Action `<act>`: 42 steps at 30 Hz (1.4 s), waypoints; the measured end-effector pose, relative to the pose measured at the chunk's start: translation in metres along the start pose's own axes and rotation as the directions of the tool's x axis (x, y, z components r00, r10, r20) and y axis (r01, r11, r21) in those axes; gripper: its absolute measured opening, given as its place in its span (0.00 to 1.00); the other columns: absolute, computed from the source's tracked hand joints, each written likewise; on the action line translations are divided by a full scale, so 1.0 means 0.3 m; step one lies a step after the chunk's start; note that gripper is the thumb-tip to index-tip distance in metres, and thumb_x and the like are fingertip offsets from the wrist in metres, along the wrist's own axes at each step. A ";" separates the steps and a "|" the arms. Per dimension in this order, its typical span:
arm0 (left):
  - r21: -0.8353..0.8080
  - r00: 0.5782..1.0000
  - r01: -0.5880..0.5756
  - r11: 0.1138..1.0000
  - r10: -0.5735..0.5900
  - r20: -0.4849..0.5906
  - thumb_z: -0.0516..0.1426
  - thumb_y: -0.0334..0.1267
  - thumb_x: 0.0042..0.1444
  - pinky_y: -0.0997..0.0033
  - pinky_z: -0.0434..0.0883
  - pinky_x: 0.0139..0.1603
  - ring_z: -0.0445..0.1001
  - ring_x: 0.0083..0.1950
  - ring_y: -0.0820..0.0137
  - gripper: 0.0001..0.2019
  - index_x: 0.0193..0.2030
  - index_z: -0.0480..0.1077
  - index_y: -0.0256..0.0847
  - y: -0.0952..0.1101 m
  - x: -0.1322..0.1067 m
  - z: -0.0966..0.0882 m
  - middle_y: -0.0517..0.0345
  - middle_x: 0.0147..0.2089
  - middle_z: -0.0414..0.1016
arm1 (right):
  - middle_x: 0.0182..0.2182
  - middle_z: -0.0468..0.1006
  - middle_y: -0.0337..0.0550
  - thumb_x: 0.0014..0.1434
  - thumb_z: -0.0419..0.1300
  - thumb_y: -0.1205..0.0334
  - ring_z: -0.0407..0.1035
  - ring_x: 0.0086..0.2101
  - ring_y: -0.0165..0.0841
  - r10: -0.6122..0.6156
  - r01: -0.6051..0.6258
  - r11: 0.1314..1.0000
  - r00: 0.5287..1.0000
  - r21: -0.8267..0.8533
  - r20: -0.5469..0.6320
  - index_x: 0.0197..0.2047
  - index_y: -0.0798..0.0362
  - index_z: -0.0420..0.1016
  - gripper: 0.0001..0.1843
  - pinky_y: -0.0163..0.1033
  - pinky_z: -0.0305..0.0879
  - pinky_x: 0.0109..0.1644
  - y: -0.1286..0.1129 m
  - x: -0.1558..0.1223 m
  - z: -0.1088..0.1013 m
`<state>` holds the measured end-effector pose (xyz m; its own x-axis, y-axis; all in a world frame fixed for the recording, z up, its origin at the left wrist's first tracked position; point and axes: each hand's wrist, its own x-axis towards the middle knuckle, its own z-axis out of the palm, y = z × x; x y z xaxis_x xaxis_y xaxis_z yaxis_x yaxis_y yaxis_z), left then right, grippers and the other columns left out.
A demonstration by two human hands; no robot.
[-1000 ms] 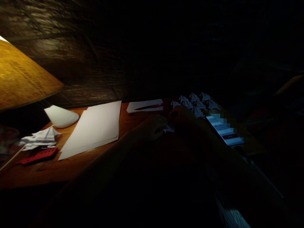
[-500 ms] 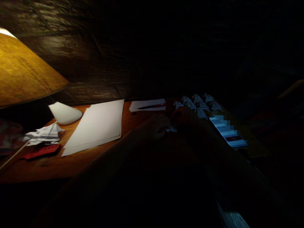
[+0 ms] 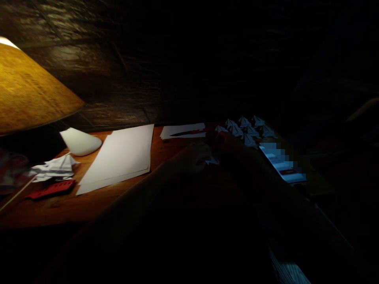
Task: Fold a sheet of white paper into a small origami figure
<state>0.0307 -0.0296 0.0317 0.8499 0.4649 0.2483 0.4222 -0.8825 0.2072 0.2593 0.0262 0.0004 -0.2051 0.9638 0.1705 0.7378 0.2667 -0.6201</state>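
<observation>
Near the middle of the table, my left hand (image 3: pixel 196 157) has its fingers curled round a small piece of folded white paper (image 3: pixel 212 160), whose pointed end sticks out at the fingertips. My right hand (image 3: pixel 224 141) is close beside it, fingers bent together in deep shadow; what they grip is lost in the dark. Just beyond the right hand stand several folded paper pieces (image 3: pixel 248 131) with peaked tops, grouped together. Behind both hands lies a knife (image 3: pixel 189 133) with a dark blade and red handle, on a small stack of white paper (image 3: pixel 168 131).
Large white sheets (image 3: pixel 118 157) lie left on the wooden table (image 3: pixel 102 197). Further left are a lamp with a yellow shade (image 3: pixel 35 86), its white base (image 3: pixel 81 142), a crumpled printed paper (image 3: pixel 59 167) and a red slotted object (image 3: pixel 51 190). A lit phone (image 3: pixel 275 159) lies right.
Both hands remain close together at the folded paper, with only slight finger movement. The whole view has shifted very slightly.
</observation>
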 end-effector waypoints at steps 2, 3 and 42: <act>0.005 1.000 -0.004 1.000 0.004 0.014 0.55 0.31 0.56 0.52 0.65 0.58 0.68 0.57 0.56 0.11 0.46 0.72 0.41 -0.001 0.000 -0.001 0.49 0.53 0.73 | 0.38 0.80 0.45 0.49 0.73 0.61 0.73 0.36 0.35 0.002 -0.003 1.000 1.000 0.017 0.013 0.39 0.55 0.75 0.16 0.37 0.66 0.39 0.006 0.002 0.000; 0.005 1.000 -0.008 1.000 0.008 0.020 0.55 0.31 0.56 0.52 0.66 0.58 0.68 0.57 0.56 0.11 0.46 0.71 0.41 -0.003 0.001 -0.001 0.49 0.54 0.73 | 0.38 0.80 0.45 0.49 0.74 0.61 0.73 0.36 0.34 0.000 -0.001 1.000 1.000 0.026 0.015 0.39 0.55 0.76 0.16 0.37 0.66 0.39 0.008 0.003 0.000; 0.011 1.000 0.001 1.000 -0.001 -0.006 0.54 0.30 0.56 0.52 0.67 0.56 0.68 0.55 0.56 0.11 0.46 0.69 0.41 0.020 0.002 0.002 0.47 0.53 0.71 | 0.37 0.79 0.42 0.50 0.71 0.63 0.71 0.34 0.33 0.079 -0.079 0.997 0.997 -0.001 0.016 0.44 0.53 0.79 0.16 0.36 0.62 0.35 -0.026 -0.014 -0.006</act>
<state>0.0338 -0.0346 0.0326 0.8473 0.4665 0.2539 0.4270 -0.8826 0.1968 0.2555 0.0202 0.0058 -0.1563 0.9817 0.1089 0.7522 0.1898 -0.6310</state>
